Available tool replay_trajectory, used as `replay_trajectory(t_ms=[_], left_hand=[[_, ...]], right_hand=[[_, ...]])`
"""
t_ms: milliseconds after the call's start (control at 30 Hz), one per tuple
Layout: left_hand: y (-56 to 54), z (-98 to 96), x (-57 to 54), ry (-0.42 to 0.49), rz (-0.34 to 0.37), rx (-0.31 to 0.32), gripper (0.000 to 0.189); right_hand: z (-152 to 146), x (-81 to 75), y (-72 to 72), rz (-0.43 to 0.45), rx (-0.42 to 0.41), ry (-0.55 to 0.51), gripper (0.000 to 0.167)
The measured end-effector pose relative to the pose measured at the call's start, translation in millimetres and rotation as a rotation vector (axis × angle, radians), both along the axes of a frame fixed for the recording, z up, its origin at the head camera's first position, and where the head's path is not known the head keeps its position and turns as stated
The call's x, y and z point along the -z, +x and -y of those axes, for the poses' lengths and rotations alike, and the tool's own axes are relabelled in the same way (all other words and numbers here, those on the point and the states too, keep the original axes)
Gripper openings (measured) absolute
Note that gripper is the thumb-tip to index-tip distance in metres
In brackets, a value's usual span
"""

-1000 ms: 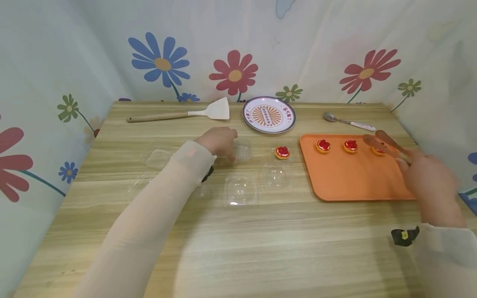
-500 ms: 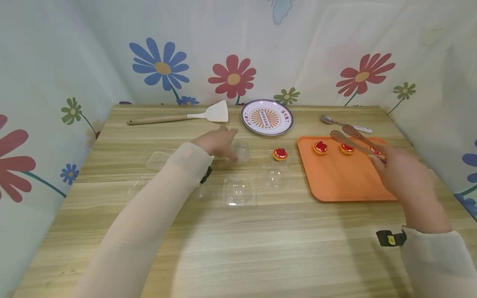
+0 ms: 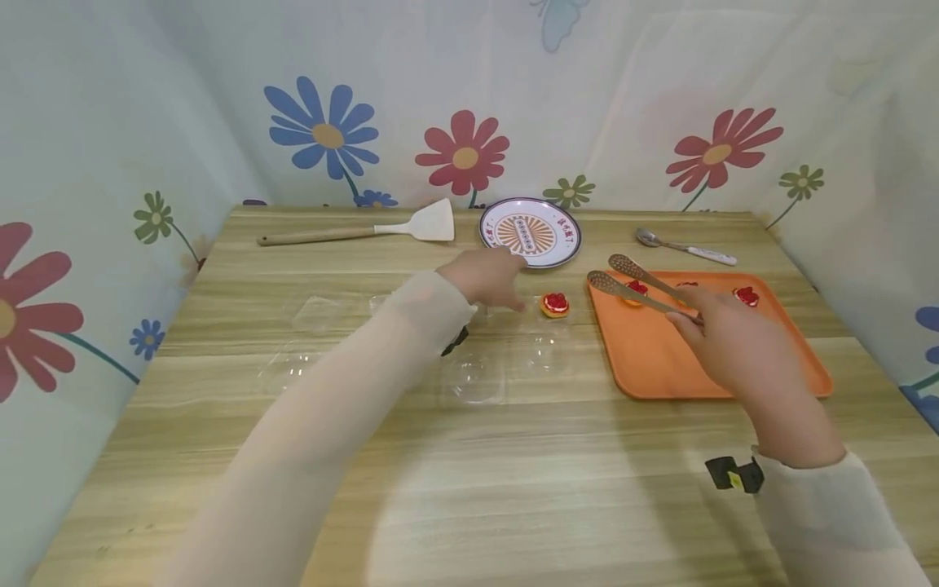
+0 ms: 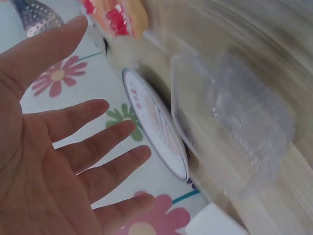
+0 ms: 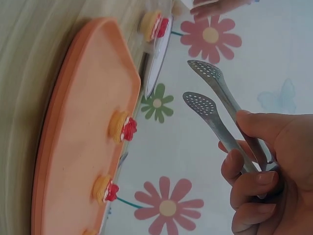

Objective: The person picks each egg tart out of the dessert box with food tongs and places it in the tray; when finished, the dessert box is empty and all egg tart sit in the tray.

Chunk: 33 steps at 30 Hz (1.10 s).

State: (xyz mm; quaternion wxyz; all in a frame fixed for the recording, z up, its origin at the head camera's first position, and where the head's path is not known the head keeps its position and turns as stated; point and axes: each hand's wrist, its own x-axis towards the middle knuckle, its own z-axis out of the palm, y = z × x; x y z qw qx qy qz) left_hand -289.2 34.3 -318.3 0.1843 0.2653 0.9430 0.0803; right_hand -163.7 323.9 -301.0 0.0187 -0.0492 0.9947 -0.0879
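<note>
My right hand [image 3: 744, 350] holds metal tongs [image 5: 226, 107] with perforated tips, spread apart with nothing between them, above the orange tray [image 3: 663, 359]. On that tray sit several fruit tarts with red tops, one tart [image 5: 122, 126] near the tray's edge. My left hand [image 4: 63, 161] has its fingers extended and holds nothing; in the head view it hovers over clear plastic boxes, left of another tart [image 3: 555, 305]. That tart rests in a clear box. Beneath my left palm, the left wrist view shows a clear plastic box [image 4: 234, 122].
At the back lie a white spatula [image 3: 429, 222] with a wooden handle, a round patterned plate [image 3: 528, 234] and a spoon [image 3: 689, 246]. Clear domed lids, among them one lid [image 3: 473, 377], are spread over the wooden table [image 3: 513, 489]. A flowered cloth [image 3: 587, 98] surrounds the table.
My right hand has moved left across the tray with the tongs, from its right end toward the leftmost tart. My left hand has moved right, closer to the tart in the clear box.
</note>
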Motion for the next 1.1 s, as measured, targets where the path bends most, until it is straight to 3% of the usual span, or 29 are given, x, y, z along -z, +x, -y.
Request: replay_trajectory(t_ms=[167,400,633,867,1100], left_hand=[[-6.4,-15.5,10.0,-0.014,-0.025,0.035,0.058],[-10.4,-35.0,21.8,-0.045,-0.066,0.039,0.037],[-9.7,-48.4,30.4,-0.043,-0.115,0.061,0.044],[-11.9,-50.4,31.2,0.006,-0.033,0.045,0.050],[-9.6,-53.5,29.6,0.002,-0.009,0.055,0.035]], right_hand=[[11.6,5.3,1.1,-0.002,-0.023,0.027,0.056],[21.8,9.4,3.5,-0.020,-0.046,0.025,0.052],[32.0,13.9,2.2,-0.003,-0.054,0.067,0.053],[37.8,16.3,-1.1,0.033,-0.063,0.067,0.052],[42.8,18.4,-9.7,0.071,-0.056,0.090,0.052]])
